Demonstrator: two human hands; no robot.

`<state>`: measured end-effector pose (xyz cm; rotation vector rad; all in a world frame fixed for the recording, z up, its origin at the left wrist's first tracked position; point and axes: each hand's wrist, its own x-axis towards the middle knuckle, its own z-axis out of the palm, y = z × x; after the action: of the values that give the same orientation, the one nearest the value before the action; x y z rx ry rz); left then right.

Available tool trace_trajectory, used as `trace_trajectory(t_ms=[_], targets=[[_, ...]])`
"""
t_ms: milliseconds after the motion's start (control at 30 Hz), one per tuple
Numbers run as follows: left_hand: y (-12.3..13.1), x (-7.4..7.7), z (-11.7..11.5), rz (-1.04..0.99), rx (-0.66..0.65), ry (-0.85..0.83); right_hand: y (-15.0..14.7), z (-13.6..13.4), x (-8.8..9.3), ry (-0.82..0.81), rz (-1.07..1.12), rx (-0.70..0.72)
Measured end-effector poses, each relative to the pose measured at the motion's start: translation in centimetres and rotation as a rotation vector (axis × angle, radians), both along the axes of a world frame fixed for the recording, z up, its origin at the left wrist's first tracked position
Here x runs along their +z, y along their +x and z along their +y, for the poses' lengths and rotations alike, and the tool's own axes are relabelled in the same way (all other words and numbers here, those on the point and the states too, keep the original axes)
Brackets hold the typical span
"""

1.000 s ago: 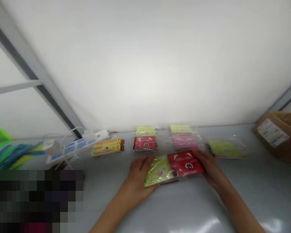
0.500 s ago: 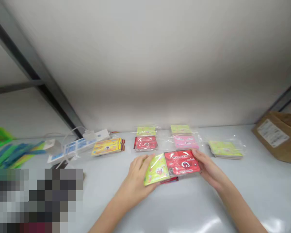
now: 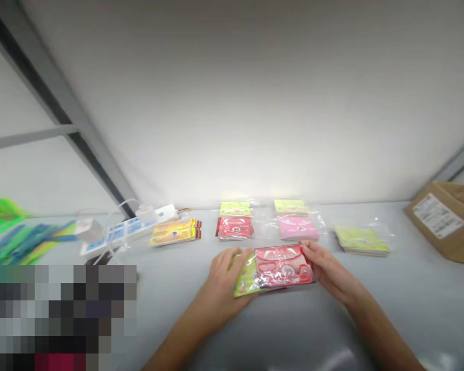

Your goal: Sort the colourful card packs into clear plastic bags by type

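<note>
In the middle of the table, both hands are closed on a clear plastic bag of printed cards. A red printed card packet [image 3: 284, 265] shows on its right and a green one [image 3: 247, 273] on its left, partly covered by the red. My left hand [image 3: 228, 275] grips the green end, thumb on top and fingers partly hidden. My right hand [image 3: 325, 265] pinches the red packet's right edge. Glare from the film blurs the print.
Behind lie a bagged red and green set [image 3: 235, 226], a bagged pink and green set [image 3: 298, 226], a green stack [image 3: 361, 239] and yellow packets [image 3: 174, 231]. A power strip [image 3: 127, 229] with cables and blue-green items [image 3: 27, 242] lie left; a cardboard box [image 3: 444, 221] stands right.
The red packet has shifted slightly left, covering more of the green one, and glare now shows on its film. My right hand has moved a little left with it; the view has shifted slightly.
</note>
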<state>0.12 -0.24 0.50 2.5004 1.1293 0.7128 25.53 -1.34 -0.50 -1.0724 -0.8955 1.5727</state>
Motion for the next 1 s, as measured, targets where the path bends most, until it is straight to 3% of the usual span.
trace_trajectory(t_ms=[733, 833, 1000], targets=[[0.2, -0.2, -0.1, 0.024, -0.004, 0.007, -0.3, 0.8, -1.6, 0.056, -0.295, -0.072], [0.2, -0.1, -0.2, 0.016, -0.012, -0.012, -0.5, 0.6, -1.4, 0.085, -0.337, -0.018], [0.2, -0.1, -0.3, 0.025, -0.021, -0.031, -0.7, 0.0, -0.8, 0.174, -0.363, 0.191]])
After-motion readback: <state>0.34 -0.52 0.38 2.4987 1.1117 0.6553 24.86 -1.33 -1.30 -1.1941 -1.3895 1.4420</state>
